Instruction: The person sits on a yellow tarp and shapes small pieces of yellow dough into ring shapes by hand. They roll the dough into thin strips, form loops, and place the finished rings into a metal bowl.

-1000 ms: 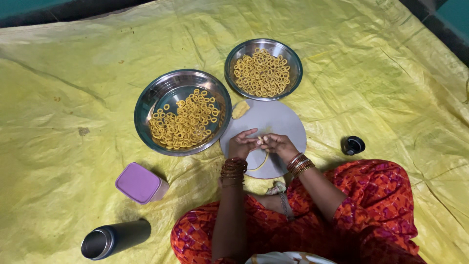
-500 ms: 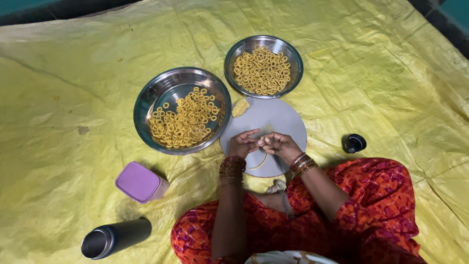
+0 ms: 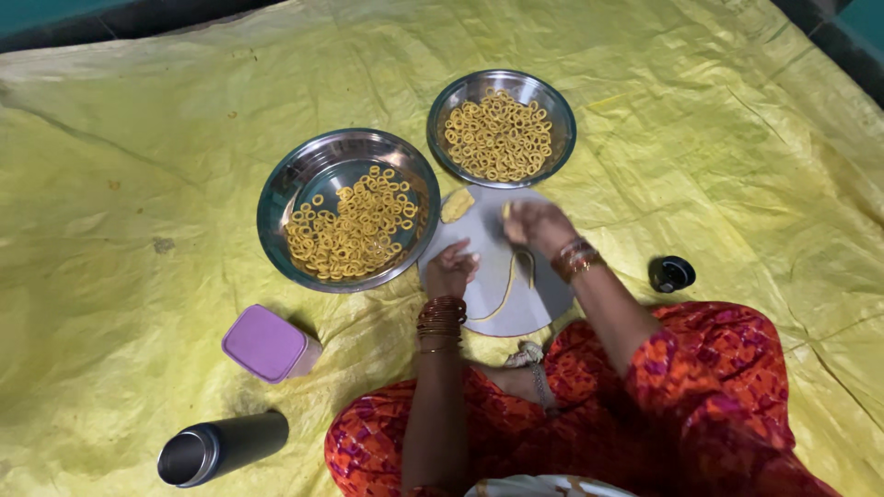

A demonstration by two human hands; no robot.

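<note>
I sit on a yellow sheet with a round grey board in front of my knees. My left hand rests curled on the board's left part, next to a thin yellow dough string lying on it. My right hand is lifted over the board's far edge, pinching a small piece of yellow dough. A lump of dough lies at the board's top left. Two steel bowls hold several dough rings: a large one at the left, a smaller one behind the board.
A purple-lidded box sits at my left, a dark steel flask lies on its side nearer me. A small black round lid rests to the right. The yellow sheet covers the floor all round.
Both hands were together at the board's middle working the dough. Now the right hand has moved up toward the small bowl with a piece; the left stays on the board.
</note>
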